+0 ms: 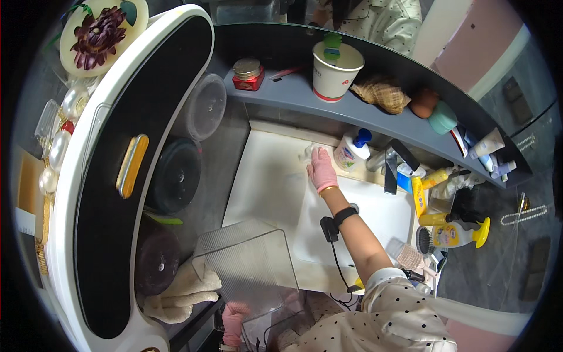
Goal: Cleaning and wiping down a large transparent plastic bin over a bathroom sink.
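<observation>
My right hand (322,170), in a pink glove, lies fingers forward on the white counter (259,163) beyond the sink basin (374,220). A small blurred whitish thing (306,152), perhaps a wipe or foam, is at its fingertips; whether it is gripped does not show. Just right of the fingers stands a white pump bottle (351,154) with a blue top. At the bottom, my left hand (234,321), also pink-gloved, holds the lower edge of a clear ribbed plastic box (250,268), tilted over the counter's near left part. Part of that hand shows through the plastic.
A grey shelf (281,99) above the counter bears a paper cup (336,72), a seashell (382,94) and jars. Tubes, a yellow-topped spray bottle (457,234) and hairbrushes (409,255) crowd the right side. A faucet (390,171) juts over the basin. A beige towel (189,295) lies lower left.
</observation>
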Available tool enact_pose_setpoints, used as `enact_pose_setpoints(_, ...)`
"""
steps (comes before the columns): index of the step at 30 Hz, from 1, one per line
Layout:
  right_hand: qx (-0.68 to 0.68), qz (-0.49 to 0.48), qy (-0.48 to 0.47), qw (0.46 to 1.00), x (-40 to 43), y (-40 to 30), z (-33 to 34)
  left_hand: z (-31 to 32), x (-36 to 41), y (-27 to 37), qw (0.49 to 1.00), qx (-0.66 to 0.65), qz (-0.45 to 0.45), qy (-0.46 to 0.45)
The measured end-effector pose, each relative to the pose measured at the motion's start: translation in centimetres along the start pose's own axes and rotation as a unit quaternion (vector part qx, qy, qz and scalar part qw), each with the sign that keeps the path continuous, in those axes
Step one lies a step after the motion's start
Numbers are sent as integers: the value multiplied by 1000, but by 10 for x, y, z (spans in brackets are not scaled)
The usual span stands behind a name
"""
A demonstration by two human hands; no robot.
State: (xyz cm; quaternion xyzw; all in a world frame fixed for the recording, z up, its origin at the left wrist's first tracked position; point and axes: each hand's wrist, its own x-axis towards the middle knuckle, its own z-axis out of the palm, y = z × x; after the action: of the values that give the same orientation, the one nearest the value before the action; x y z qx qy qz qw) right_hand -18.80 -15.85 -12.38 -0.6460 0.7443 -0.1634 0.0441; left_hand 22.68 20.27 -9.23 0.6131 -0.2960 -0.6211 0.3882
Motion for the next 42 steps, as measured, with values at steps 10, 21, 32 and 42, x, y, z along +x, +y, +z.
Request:
enact_pose_setpoints(10, 53, -216, -138, 965, 99, -87, 66, 0, -4, -5, 997, 56, -36, 36)
enact_pose_setpoints(21, 152, -358, -114, 914, 67, -102, 75, 9, -19, 17, 995, 49, -61, 55)
enact_pose_setpoints(32, 149, -328, -111, 926, -127, -56, -10, -2, -26, 14, 999, 44, 22, 9)
enact_pose_setpoints(42, 134, -146, -1, 980, -40, -20, 29, 1, -27, 24, 999, 31, 32, -16)
